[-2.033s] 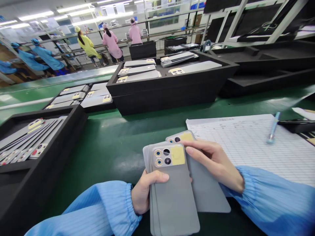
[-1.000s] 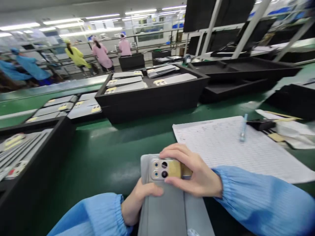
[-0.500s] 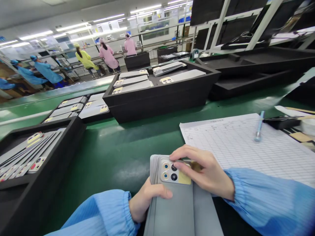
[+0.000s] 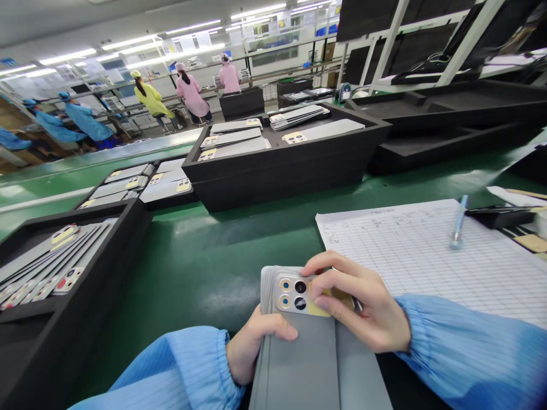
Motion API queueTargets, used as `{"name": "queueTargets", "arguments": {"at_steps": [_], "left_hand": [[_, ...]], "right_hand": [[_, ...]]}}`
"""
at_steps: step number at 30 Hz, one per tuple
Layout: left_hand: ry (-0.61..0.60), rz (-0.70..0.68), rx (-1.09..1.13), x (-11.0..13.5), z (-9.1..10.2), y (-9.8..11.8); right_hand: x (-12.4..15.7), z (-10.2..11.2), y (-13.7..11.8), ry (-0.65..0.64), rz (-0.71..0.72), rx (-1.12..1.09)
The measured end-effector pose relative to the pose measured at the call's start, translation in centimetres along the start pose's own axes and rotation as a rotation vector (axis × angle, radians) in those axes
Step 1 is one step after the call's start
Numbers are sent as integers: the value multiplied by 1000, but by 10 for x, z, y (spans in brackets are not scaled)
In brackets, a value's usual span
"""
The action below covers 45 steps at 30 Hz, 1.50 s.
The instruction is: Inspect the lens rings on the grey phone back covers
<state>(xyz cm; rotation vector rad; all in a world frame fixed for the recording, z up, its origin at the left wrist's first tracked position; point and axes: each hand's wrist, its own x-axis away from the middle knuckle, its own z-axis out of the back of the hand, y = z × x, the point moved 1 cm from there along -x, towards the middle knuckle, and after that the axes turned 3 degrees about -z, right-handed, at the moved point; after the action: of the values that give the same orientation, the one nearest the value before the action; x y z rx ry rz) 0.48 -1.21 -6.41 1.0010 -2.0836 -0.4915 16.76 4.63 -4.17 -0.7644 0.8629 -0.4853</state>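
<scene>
A fanned stack of grey phone back covers (image 4: 294, 359) lies in my left hand (image 4: 260, 344), with the thumb pressed across the front of the top cover. That cover has a square camera plate with several ringed lenses (image 4: 293, 294) and a pale yellow patch (image 4: 318, 309) at its right. My right hand (image 4: 363, 302) hovers against the plate's right side, its thumb and fingertips drawn together over the yellow patch. Whether anything is pinched there is too small to see. Another grey cover (image 4: 359, 364) sticks out from under the stack at the right.
Black trays holding more covers stand at the left (image 4: 128, 228) and ahead (image 4: 282, 176). Dark stacked trays (image 4: 427, 148) sit at back right. A ruled paper sheet (image 4: 397, 245) with a blue pen (image 4: 459, 222) lies at right on the green table (image 4: 205, 267). Several people work beyond.
My right fingertips have come off the black lens and drawn together over the yellow patch, slightly to the right. My left hand keeps its hold on the stack.
</scene>
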Motion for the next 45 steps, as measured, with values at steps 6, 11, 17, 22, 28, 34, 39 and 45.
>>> {"name": "queueTargets", "arguments": {"at_steps": [6, 11, 17, 22, 28, 34, 39, 45], "left_hand": [[57, 10, 22, 0, -1, 0], [64, 6, 34, -1, 1, -1], [28, -18, 53, -3, 0, 0], [40, -12, 62, -2, -1, 1], [43, -11, 34, -2, 0, 1], [26, -5, -2, -1, -2, 1], [36, -13, -54, 0, -2, 0], [16, -13, -72, -1, 0, 0]], "right_hand": [[1, 0, 2, -18, 3, -28], [2, 0, 3, -19, 45, -49], [2, 4, -2, -95, 93, -111], [-1, 6, -4, -108, 97, -156], [-2, 3, 0, -20, 144, -122], [-2, 0, 1, 80, 125, -38], [-5, 0, -2, 103, 122, -12], [-5, 2, -5, 37, 124, -27]]}}
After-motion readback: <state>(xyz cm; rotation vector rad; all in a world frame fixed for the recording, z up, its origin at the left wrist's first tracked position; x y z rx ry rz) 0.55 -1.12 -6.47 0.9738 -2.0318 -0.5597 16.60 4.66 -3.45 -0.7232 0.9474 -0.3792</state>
